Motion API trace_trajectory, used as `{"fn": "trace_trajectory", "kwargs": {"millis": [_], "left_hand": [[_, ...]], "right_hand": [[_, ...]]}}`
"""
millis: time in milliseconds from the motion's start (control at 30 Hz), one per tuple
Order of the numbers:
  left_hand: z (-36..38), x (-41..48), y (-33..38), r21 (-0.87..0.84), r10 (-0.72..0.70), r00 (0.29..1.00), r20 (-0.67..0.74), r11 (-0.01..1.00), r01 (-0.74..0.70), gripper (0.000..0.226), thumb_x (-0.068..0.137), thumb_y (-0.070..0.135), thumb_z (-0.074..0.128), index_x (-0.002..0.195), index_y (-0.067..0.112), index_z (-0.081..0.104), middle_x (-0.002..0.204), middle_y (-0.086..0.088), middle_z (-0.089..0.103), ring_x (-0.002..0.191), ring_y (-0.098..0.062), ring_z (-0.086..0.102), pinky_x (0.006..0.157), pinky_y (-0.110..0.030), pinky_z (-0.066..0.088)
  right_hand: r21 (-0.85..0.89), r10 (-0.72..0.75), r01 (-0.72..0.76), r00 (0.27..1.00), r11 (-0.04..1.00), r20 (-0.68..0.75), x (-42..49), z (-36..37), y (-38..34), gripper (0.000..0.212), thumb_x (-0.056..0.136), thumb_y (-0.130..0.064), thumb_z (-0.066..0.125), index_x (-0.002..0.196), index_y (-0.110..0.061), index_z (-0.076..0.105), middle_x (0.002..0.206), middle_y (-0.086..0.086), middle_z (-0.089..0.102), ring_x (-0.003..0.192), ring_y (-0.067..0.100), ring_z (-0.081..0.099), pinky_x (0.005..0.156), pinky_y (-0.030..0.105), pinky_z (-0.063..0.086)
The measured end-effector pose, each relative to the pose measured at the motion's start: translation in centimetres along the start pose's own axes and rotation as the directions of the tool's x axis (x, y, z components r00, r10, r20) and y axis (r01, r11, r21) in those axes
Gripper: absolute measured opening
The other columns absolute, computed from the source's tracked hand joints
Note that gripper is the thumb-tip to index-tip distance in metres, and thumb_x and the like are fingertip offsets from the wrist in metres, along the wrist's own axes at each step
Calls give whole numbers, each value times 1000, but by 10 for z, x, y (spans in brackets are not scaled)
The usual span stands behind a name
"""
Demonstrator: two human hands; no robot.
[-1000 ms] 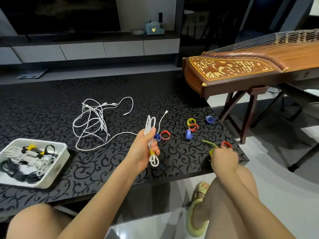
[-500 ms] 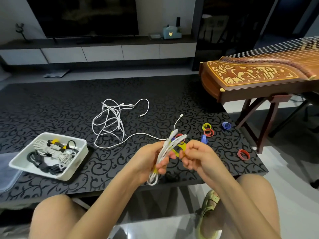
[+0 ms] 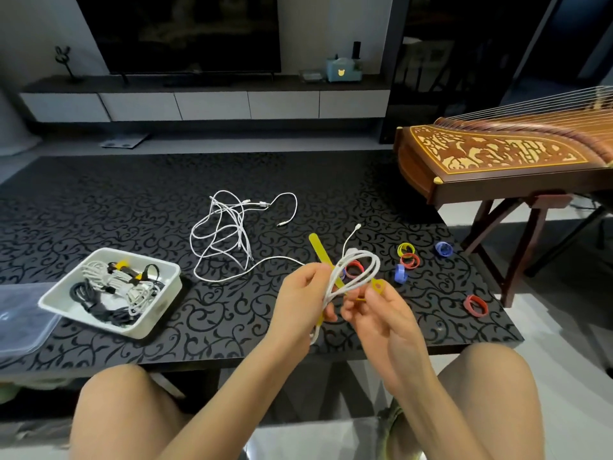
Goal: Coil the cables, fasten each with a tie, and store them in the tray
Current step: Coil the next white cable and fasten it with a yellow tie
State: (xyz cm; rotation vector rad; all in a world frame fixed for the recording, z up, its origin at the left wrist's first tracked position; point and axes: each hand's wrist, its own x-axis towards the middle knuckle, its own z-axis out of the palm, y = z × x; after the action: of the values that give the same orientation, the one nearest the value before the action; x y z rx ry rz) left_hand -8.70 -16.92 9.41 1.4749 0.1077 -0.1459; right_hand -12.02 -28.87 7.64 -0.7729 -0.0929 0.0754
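**Yellow tie at the coil**

We see the left hand (image 3: 303, 293) gripping a coiled white cable (image 3: 360, 268) above the table (image 3: 99, 200). The right hand (image 3: 379, 315) pinches a yellow tie (image 3: 319, 252) that passes behind the loops. Rolled ties (image 3: 410, 261) lie just right, loose cables (image 3: 229, 234) sprawl beyond, and the tray (image 3: 156, 313) at left holds bundled cables.

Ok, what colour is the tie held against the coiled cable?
Yellow. The tie shows best in the head view, behind the white coiled cable.

left hand (image 3: 298, 295) gripping; right hand (image 3: 378, 317) pinching, adjacent
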Motion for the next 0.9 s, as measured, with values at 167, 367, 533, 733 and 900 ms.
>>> {"fn": "trace_trajectory", "kwargs": {"millis": [167,367,533,733,900], "left_hand": [[9,-2,2,-6,40,990,-135,999,-42,14,88,7,50,81,-3,56,61,-17,51,42,-18,43,43,-24,38],[8,-9,2,185,233,956,-175,962,-201,18,88,12,55,72,19,59,52,9,54,40,-15,48,48,-32,44],[10,-15,0,472,425,894,-140,823,-317,18,85,17,60,71,25,52,64,13,59,45,-15,47,55,-34,42],[6,-19,1,562,557,829,38,674,-479,26,91,26,59,68,25,48,52,14,47,49,-6,41,49,-16,28],[1,-17,2,381,520,851,72,774,-506,23,91,31,58,71,21,59,59,-4,50,58,-30,47,54,-43,41]], "right_hand": [[-188,-196,190,981,964,-15,-17,2,5,7,85,-18,65,83,-16,71,88,6,70,81,16,67,75,25,53],[-884,-672,447,698,140,246,-21,3,-15,5,81,-21,72,79,-24,70,82,-11,61,76,13,55,68,19,43],[-867,-685,215,539,-450,490,-16,12,-23,21,85,-25,68,70,-10,71,64,2,52,62,20,42,54,30,35],[-907,-479,389,835,163,272,-3,17,-33,10,84,-8,69,75,-12,69,73,-5,64,71,10,56,66,24,45],[-813,-383,240,924,531,22,1,15,-36,14,89,-13,63,79,-21,69,69,-10,66,63,0,57,62,11,45]]}}
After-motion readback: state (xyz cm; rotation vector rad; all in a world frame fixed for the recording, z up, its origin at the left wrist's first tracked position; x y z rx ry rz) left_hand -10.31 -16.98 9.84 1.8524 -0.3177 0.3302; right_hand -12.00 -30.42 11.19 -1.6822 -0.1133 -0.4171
